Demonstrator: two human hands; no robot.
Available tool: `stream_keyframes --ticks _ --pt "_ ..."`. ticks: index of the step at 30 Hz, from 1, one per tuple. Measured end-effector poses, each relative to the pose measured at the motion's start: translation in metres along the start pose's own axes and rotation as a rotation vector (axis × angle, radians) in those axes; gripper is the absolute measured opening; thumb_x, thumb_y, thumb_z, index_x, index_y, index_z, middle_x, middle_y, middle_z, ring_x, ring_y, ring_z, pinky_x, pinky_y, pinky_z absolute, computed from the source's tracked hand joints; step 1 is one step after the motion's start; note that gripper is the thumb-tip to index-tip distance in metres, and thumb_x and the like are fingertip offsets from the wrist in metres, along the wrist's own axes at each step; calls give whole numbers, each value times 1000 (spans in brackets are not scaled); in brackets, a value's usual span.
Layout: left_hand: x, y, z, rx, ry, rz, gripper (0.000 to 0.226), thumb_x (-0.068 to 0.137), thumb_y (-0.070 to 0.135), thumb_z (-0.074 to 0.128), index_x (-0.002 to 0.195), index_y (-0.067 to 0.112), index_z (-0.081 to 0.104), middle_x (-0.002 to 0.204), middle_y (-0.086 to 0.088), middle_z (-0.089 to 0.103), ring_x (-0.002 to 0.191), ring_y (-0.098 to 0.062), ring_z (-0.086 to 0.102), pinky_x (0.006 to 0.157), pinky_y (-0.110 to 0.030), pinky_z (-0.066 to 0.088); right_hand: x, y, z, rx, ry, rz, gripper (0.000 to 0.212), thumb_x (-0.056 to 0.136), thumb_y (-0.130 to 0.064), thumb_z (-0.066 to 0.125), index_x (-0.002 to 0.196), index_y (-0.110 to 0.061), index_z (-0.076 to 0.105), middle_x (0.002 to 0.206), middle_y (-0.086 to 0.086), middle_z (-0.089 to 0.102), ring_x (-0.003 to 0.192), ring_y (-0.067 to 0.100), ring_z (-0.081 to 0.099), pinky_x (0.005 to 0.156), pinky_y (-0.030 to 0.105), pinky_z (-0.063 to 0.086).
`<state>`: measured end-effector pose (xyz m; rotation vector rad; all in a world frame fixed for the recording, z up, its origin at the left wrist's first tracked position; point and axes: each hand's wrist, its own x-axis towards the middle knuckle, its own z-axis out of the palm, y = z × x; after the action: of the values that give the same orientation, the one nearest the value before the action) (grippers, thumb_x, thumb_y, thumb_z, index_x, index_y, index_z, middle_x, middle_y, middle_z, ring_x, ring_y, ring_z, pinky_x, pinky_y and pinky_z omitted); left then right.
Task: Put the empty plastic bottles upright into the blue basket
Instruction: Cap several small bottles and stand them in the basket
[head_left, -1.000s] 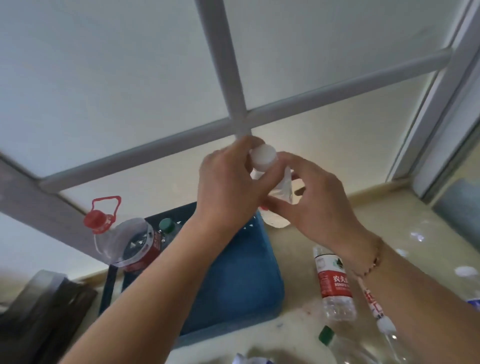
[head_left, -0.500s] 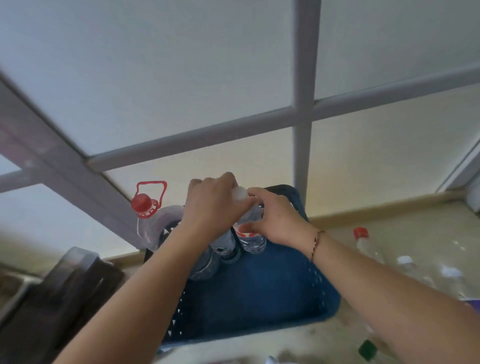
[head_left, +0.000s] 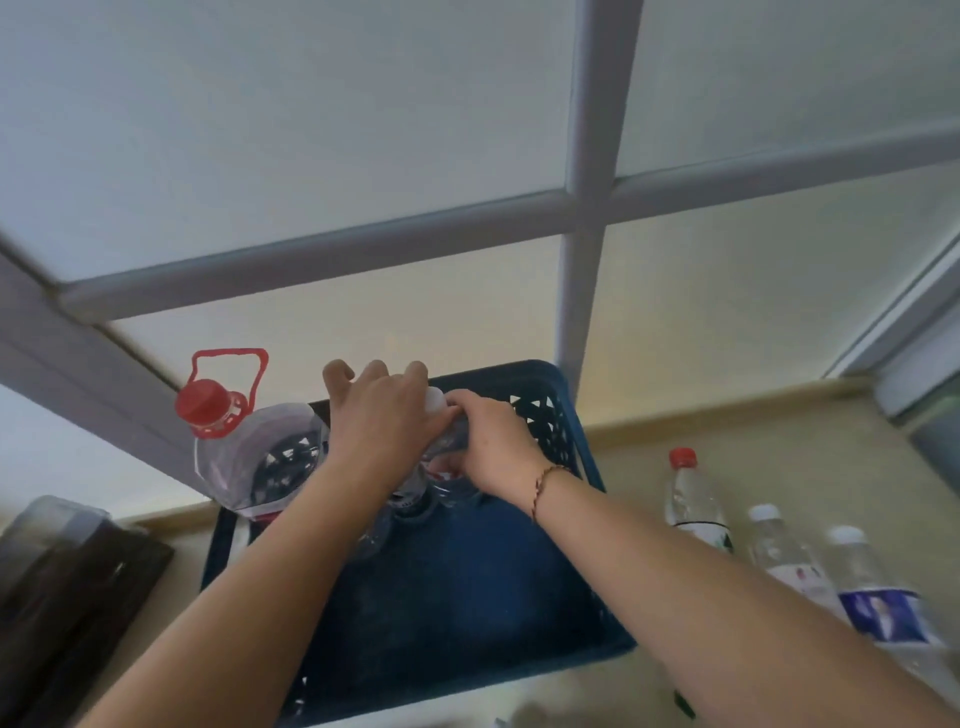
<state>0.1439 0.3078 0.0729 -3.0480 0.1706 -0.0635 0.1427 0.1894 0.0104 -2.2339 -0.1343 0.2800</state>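
Observation:
The blue basket (head_left: 561, 421) stands against the wall in the middle of the view. Both hands hold a clear white-capped bottle (head_left: 435, 402) upright at the basket's far end. My left hand (head_left: 379, 421) covers its top and my right hand (head_left: 493, 447) grips its side. Other clear bottles (head_left: 410, 506) stand in the basket under my left wrist, partly hidden. A large clear jug with a red cap and handle (head_left: 249, 457) sits in the basket's far left corner.
Three bottles lie on the beige counter to the right: a red-capped one (head_left: 693, 493), a white-capped one (head_left: 784, 556) and a blue-labelled one (head_left: 878, 597). A dark object (head_left: 67, 582) sits at the left. A white window frame (head_left: 582, 218) rises behind the basket.
Both hands carried the white-capped bottle from above the counter down into the far end of the basket. The view swung left, then settled over the basket.

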Motion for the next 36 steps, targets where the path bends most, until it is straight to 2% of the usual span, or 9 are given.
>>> stream_keyframes --ticks 3,8,12,16,19,25,31,33,36 --pt "-3 3 -1 36 1 -10 45 92 64 46 93 21 58 80 2 58 98 -23 54 87 -45 26 -19 -1 -23 2 -31 -46 81 75 -19 82 144 -22 38 126 8 62 106 24 64 90 39 55" --pt "-20 30 -5 82 69 -84 77 78 82 39 113 18 61 109 -7 62 104 -32 49 83 -48 32 -96 36 -106 159 233 -68 43 83 -32 74 123 -28 61 110 -9 69 93 5 67 80 17 53" --pt "-52 123 -10 -280 271 195 62 82 67 56 121 19 62 119 -6 59 108 -33 49 86 -47 41 -146 111 -152 202 350 204 34 84 -33 73 117 -27 64 98 -14 68 83 -4 64 63 8 48" --pt "-89 253 21 -530 -17 309 54 90 59 51 131 23 52 137 -2 51 125 -27 47 97 -41 45 -179 174 -161 208 413 349 26 88 -19 71 113 -23 65 100 -2 71 81 2 65 59 9 48" --pt "-114 296 78 -738 -224 115 61 95 54 49 146 25 33 158 -5 28 143 -29 30 112 -45 36 -199 202 -167 183 463 401 26 89 -12 66 113 -21 65 103 1 72 82 5 67 66 11 49" --pt "-137 283 146 -762 -374 -154 107 74 46 78 153 25 10 148 -5 33 128 -26 43 101 -47 48 -183 214 -178 135 378 367 34 90 -18 65 123 -18 61 110 -2 67 89 11 65 82 30 55" --pt "-139 281 130 -913 -333 -178 106 74 38 72 150 44 -1 136 9 42 105 -13 59 81 -40 59 -111 200 -166 71 90 322 69 91 -40 63 149 -19 32 145 10 47 128 26 50 104 37 43" --pt "-142 278 114 -945 -236 -116 104 75 41 73 149 47 -1 133 13 43 107 -7 56 84 -35 57 -101 195 -168 137 46 377 78 87 -54 61 149 -21 28 141 10 49 115 27 60 89 41 53" --pt "-142 271 77 -987 -114 -8 105 76 40 74 147 49 -2 127 28 34 106 4 51 84 -17 52 -108 167 -187 376 84 284 58 85 -53 62 132 -21 48 108 0 69 80 19 72 72 40 60"
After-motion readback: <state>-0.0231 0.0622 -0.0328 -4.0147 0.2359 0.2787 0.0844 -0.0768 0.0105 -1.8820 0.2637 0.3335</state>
